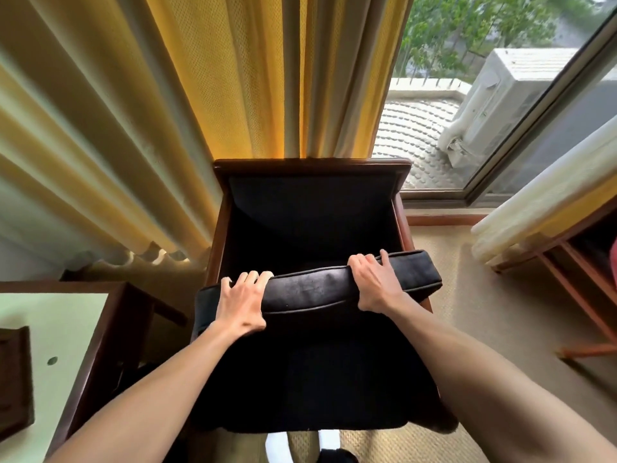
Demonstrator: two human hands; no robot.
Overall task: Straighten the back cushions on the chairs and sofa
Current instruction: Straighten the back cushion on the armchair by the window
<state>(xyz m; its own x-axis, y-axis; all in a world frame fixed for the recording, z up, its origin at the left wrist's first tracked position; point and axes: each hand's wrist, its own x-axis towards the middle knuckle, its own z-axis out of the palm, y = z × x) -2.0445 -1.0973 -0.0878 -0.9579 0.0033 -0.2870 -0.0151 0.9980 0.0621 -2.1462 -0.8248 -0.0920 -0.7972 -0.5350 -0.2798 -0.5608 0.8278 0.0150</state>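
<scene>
A dark wooden chair [312, 167] stands straight ahead, its back against the yellow curtain. I hold a black piped cushion [314, 290] by its top edge, lifted in front of the chair and hanging down toward me. My left hand [242, 300] grips the cushion's left part, fingers curled over the edge. On the right part my right hand [375, 284] grips the same way. The cushion is slightly tilted, its right end higher. Behind it the chair's black upholstered inside [310, 225] is in shadow.
A wood-framed side table with a pale top [63, 332] stands close on the left. Yellow curtains [167, 111] hang behind and to the left. A window [484, 95] and beige carpet [494, 312] lie to the right, with wooden furniture [581, 282] at the far right.
</scene>
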